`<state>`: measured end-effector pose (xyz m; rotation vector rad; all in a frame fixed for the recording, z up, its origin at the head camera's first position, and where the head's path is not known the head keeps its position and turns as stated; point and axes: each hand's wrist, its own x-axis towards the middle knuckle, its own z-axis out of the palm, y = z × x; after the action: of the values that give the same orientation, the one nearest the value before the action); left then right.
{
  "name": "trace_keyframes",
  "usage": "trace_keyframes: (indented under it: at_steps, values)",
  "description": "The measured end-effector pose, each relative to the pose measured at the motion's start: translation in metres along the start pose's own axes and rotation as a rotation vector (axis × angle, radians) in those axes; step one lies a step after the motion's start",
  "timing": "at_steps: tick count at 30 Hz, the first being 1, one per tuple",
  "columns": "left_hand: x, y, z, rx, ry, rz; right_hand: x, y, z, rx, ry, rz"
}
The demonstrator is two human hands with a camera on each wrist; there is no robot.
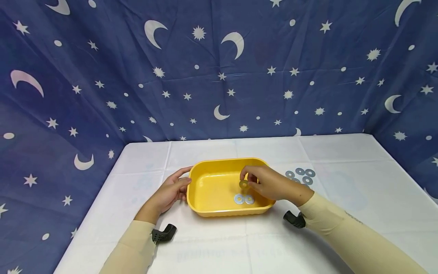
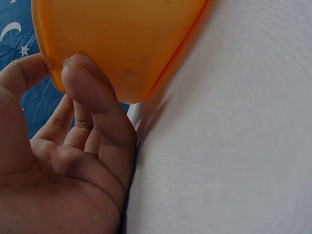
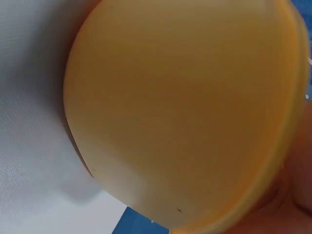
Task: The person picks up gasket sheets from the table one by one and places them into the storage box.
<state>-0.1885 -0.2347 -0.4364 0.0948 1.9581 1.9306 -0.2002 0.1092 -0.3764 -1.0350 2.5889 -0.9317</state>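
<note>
A yellow plastic tray [image 1: 213, 190] sits on the white table. My left hand [image 1: 170, 193] is at its left end, with the thumb at the rim and a bent finger against the outer wall. In the left wrist view, the same tray [image 2: 131, 44] shows between this thumb and the finger. My right hand [image 1: 268, 182] reaches over the tray's right end and pinches a metal washer [image 1: 243, 184] above the tray floor. Two flat washers lie side by side inside, a left washer [image 1: 239, 199] and a right washer [image 1: 249, 199]. The tray's outer wall fills most of the right wrist view and hides the fingertips.
Several loose grey washers [image 1: 309, 173] lie on the white tablecloth [image 1: 219, 243], right of the tray and partly behind the right hand. A blue curtain [image 1: 219, 91] with moons and stars hangs behind the table. Black wrist mounts [image 1: 164, 233] stick out from both sleeves.
</note>
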Motion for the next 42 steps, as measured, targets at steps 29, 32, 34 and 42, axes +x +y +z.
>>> trace_keyframes:
  at_steps: [29, 32, 34, 42]
  values:
    - [0.002, -0.002, -0.002, 0.008, -0.003, 0.005, 0.022, 0.005, 0.016, -0.231, -0.128, 0.104]
    - [0.002, -0.002, -0.002, 0.007, 0.001, 0.008, 0.021, 0.006, 0.018, -0.308, -0.106, 0.084]
    - [0.003, -0.001, -0.001, 0.006, 0.001, 0.009, 0.02, 0.007, 0.019, -0.353, -0.092, 0.072]
    - [0.002, 0.0, 0.0, 0.015, 0.013, -0.005, 0.017, 0.006, 0.022, -0.404, -0.089, 0.078]
